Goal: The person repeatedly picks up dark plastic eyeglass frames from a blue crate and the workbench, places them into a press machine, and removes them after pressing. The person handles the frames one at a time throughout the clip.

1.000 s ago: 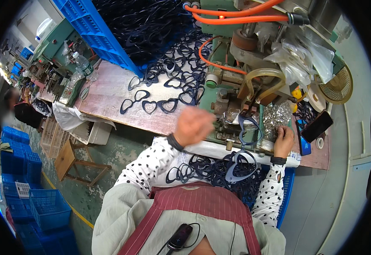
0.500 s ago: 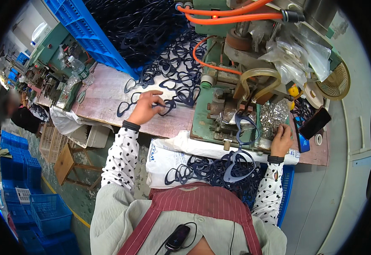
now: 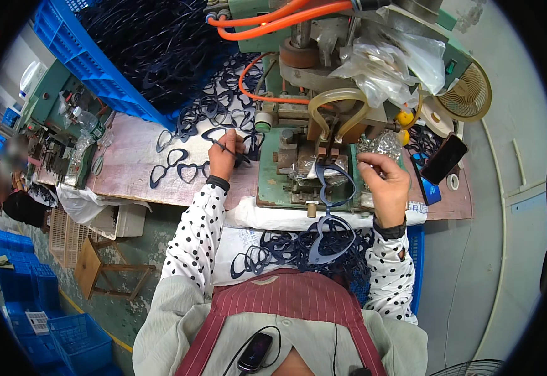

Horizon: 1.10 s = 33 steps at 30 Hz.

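We are in a small factory workshop: a green bench machine [image 3: 298,163] fed by orange hoses [image 3: 267,15], blue crates [image 3: 92,69] heaped with dark heart-shaped eyeglass frames [image 3: 179,172], a worn worktable [image 3: 129,182], and more machines [image 3: 54,119] along the bare concrete floor

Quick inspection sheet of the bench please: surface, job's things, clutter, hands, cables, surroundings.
Surface: worn pinkish bench top, partly covered.
Job's things: dark heart-shaped frames on the bench; more heaped in the blue crate and on the lap pile; green press machine.
Clutter: crumpled foil, black phone, tape roll.
Hands: left hand grips one frame; right hand pinches a frame at the press.
Cables: orange hoses, clear tubing.
Surroundings: stacked blue crates, wooden stool, small fan.
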### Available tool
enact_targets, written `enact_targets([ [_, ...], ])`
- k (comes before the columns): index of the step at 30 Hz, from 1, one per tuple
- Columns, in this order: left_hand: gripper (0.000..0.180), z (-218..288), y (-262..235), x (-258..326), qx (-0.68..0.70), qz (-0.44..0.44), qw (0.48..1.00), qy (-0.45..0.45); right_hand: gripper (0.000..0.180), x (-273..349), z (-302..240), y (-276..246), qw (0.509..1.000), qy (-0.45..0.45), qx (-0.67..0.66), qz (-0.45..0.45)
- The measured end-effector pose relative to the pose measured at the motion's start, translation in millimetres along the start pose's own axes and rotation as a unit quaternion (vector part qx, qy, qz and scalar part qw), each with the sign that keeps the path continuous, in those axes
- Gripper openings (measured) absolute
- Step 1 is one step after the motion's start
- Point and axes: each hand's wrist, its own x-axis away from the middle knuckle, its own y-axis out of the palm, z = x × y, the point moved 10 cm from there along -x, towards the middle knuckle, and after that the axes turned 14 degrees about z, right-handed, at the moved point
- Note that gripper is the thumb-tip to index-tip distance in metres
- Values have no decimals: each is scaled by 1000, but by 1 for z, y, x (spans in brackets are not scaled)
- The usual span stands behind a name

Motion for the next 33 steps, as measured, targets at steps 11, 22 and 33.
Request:
enact_targets([
  [11, 19, 143, -29, 52, 79, 82, 985, 127, 44, 7, -11, 49, 996, 34, -77, -19],
  [22, 38, 259, 33, 210, 123, -205, 773, 587, 47, -15, 1, 10, 997, -66, 29, 31],
  [33, 40, 244, 44, 210, 118, -224, 782, 570, 32, -26, 104, -82, 918, -77, 383, 65],
])
